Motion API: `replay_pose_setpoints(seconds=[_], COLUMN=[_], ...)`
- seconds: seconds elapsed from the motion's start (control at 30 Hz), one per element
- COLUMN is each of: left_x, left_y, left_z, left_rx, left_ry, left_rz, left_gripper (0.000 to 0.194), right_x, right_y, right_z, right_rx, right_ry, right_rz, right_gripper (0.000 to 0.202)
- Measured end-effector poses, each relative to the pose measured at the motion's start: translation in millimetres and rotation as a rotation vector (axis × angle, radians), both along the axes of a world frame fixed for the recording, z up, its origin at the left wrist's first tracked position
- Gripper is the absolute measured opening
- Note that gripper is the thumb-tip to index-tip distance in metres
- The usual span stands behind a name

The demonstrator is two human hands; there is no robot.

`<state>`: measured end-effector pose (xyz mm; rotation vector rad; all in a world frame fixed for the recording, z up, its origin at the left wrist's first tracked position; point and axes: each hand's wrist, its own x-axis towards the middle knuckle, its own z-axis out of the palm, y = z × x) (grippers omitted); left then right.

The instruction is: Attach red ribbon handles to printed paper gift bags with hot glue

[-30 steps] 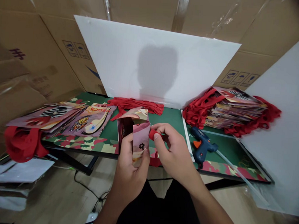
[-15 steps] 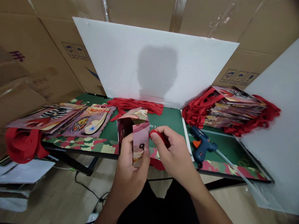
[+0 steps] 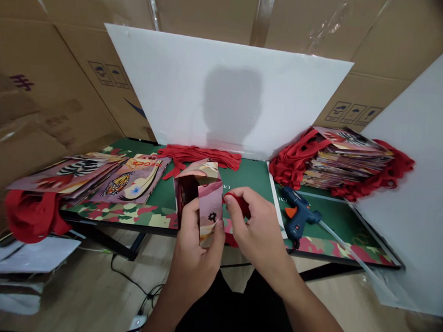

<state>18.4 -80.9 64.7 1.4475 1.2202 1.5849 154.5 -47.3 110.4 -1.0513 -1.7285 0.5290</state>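
Head view: we look down on a green table (image 3: 249,173) with a camouflage-patterned near edge.
Left hand (image 3: 198,251): closed on the printed paper bag (image 3: 209,207), our thumb pressed against its narrow side panel.
Paper bag: raised in front of us above the table's near edge, partly opened, its dark inside showing on the left.
Right hand (image 3: 259,227): we pinch a red ribbon strap (image 3: 243,205) between thumb and forefinger, its end just beside the bag's right edge; we cannot tell whether they touch.
Ribbon bundle (image 3: 218,158): red, lying behind the bag, near the white board (image 3: 155,73).
Glue gun (image 3: 299,217): blue with an orange trigger, right of our right hand, a clear glue stick (image 3: 341,242) sticking out of its back.
Bag stack (image 3: 349,168): behind the glue gun, red handles spilling from both sides.
Butterfly-print bag (image 3: 133,181): flat, on our left.
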Motion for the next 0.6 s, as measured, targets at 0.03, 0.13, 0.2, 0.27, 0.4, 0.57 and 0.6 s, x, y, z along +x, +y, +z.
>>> replay_pose_setpoints(seconds=[0.03,0.13,0.2,0.27,0.4,0.57,0.6], left_x=[0.3,0.9,1.9,3.5,7.2,7.0,6.6], left_y=[-0.5,-2.3,-3.3,-3.7,-3.8,-5.0,-5.3], left_z=[0.0,-0.4,-0.7,-0.7,-0.1,-1.9,-2.5], left_rx=[0.005,0.009,0.006,0.008,0.030,-0.016,-0.027], left_ry=[0.001,0.008,0.001,-0.012,-0.010,0.006,0.013], left_rz=[-0.001,0.010,0.023,0.033,0.051,0.014,0.005], left_gripper=[0.041,0.042,0.044,0.048,0.053,0.052,0.051], right_x=[-0.4,-1.6,-2.6,-3.7,-4.5,-1.8,-1.3], right_y=[-0.5,-1.9,-2.9,-4.2,-7.1,-7.3,-6.7], right_z=[-0.6,-1.8,-2.6,-3.7,-6.1,-4.7,-4.1], right_rx=[0.017,0.091,0.150,0.193,0.229,0.128,0.100], right_ry=[-0.010,-0.056,-0.098,-0.135,-0.142,-0.037,-0.012], right_rz=[-0.014,-0.056,-0.091,-0.122,-0.138,-0.085,-0.079], right_gripper=[0.016,0.016,0.016,0.017,0.017,0.016,0.016])
